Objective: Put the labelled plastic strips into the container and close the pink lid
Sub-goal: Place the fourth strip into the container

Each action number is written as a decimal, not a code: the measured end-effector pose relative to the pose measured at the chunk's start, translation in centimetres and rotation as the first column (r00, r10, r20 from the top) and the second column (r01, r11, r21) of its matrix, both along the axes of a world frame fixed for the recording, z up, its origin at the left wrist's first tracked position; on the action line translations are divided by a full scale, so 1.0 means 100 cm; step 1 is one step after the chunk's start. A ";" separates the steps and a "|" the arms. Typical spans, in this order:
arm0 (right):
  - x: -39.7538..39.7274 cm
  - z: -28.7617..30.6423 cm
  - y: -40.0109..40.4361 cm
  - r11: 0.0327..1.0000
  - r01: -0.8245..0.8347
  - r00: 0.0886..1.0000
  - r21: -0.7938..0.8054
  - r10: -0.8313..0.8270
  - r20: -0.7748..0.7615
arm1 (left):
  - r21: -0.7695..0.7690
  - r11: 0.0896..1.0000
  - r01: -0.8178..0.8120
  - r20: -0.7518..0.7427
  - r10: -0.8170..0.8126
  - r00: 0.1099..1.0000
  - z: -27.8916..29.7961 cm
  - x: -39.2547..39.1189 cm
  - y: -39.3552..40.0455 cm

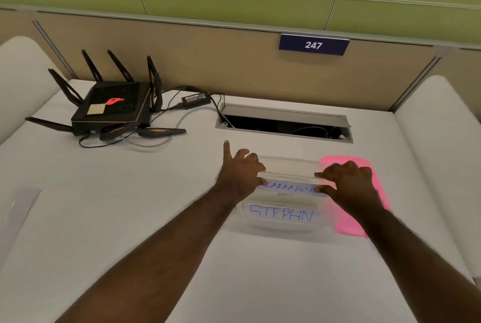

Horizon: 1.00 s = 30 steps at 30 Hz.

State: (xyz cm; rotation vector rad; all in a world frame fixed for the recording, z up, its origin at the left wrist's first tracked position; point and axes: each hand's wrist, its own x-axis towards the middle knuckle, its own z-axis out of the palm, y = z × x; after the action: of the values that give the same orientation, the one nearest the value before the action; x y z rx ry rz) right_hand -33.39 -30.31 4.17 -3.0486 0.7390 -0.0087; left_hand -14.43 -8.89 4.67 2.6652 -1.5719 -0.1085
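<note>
While a clear plastic strip lettered "LABRADOR" is held level over the open transparent container, each of its ends is pinched between thumb and fingers. The left end is taken by the left hand, whose index finger is stretched out and points away toward the far side of the tabletop while the other fingers are curled around the strip's end. The right end is pinched by the right hand, its knuckles raised and its fingers bent down onto the strip. A second strip marked "STEPHN" is seen nearer the person, lower than the first; whether it lies inside the container or just against its near wall cannot be told through the blur. Faint small writing is visible between the two strips, too smeared to be read. The pink lid lies flat on the tabletop just right of the container, partly covered by the right hand and forearm. Farther back, a cable hatch is set open in the tabletop. At the far left a black router with raised antennas is placed, a power adapter beside it. A sign reading "247" is fixed on the partition behind.
</note>
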 end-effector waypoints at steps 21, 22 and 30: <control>0.037 -0.020 0.028 0.990 0.001 0.996 -0.143 -0.014 -0.092 | 0.050 0.995 -0.088 0.161 0.079 0.984 -0.028 -0.020 -0.018; 0.040 -0.016 0.029 0.990 -0.006 0.999 -0.138 0.001 -0.036 | -0.032 0.993 -0.109 0.149 0.113 0.982 -0.026 -0.021 -0.012; 0.091 -0.001 0.073 0.978 -0.208 0.965 0.011 0.203 0.169 | -0.208 0.845 -0.493 0.008 0.505 0.863 -0.013 -0.013 0.054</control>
State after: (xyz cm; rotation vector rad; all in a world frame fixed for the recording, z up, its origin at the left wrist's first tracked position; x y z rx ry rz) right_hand -24.26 -22.96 4.07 -3.0318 0.4074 -0.2471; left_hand -15.76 -3.45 3.41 2.8265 -0.7909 0.1474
